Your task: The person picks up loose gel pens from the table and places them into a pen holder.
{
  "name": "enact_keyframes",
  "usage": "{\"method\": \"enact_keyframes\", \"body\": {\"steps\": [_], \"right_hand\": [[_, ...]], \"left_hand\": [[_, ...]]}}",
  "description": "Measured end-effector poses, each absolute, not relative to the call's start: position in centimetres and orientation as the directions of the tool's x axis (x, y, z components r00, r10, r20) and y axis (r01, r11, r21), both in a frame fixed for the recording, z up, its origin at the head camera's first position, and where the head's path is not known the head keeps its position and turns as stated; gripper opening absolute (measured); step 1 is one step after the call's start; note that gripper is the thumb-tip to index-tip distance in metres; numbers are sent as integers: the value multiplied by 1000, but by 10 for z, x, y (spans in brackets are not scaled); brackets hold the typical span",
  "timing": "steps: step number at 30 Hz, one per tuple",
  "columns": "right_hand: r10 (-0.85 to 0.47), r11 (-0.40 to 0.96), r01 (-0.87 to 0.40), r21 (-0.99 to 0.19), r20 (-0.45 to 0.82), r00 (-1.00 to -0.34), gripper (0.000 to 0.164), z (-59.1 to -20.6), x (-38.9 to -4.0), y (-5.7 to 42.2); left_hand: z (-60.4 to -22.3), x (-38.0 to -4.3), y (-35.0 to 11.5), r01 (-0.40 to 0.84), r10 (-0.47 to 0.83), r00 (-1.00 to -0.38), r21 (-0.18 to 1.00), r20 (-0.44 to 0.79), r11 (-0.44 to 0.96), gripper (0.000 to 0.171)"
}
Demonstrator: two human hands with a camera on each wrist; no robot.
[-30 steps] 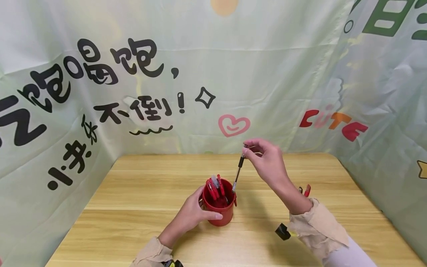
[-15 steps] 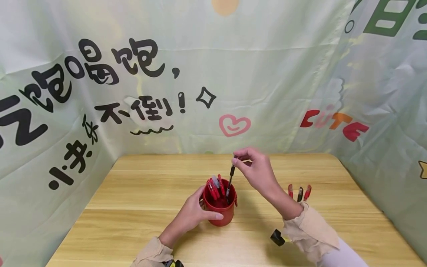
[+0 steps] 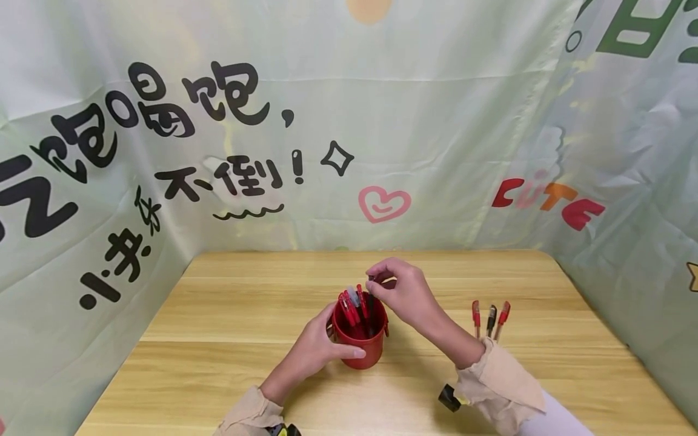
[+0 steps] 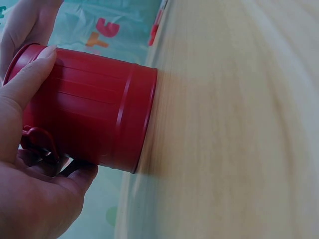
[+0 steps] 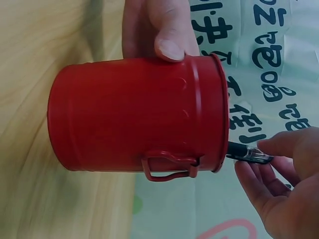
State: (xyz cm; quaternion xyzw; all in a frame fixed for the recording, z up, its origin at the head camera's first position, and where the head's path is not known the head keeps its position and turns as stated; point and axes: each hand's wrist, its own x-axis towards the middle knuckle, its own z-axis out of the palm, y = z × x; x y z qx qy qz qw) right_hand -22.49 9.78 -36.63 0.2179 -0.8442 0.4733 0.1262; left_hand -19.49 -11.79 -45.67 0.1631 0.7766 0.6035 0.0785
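In the head view, a small red metal bucket (image 3: 372,352) stands upright on the table, holding several pens (image 3: 349,307) with red parts and one pale grey top. My left hand (image 3: 308,351) grips its left side, thumb across the front, as the left wrist view also shows. With thumb and fingertips, my right hand (image 3: 406,293) pinches the top of a black pen (image 5: 238,150) at the bucket's mouth. The pen's lower part is inside; its tip is hidden in the right wrist view. A red loop handle (image 5: 172,165) hangs on the bucket's side.
Two red-capped pens (image 3: 476,313) and a black pen (image 3: 491,317) lie on the wooden table (image 3: 251,309) at the right, their lower ends hidden by my right sleeve (image 3: 498,381). A printed cloth (image 3: 436,121) hangs behind the table.
My right hand has moved left and down, bringing the black pen from beside the rim to deep inside the bucket. My sleeve uncovers more pens at the right. My left hand stays put.
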Motion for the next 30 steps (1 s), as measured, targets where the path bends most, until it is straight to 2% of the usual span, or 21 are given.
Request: {"method": "enact_keyframes", "body": {"steps": [12,30], "right_hand": [[-346,529,-523,-668,393,-852,15,-372,-222,94],[-360,555,-556,-619,424,-831,17,-373,-225,97]], "left_hand": [[-456,-195,-117,146,350,-935,962,58,230,93],[-456,-195,-118,157,349,-935,957,64,244,91]]}}
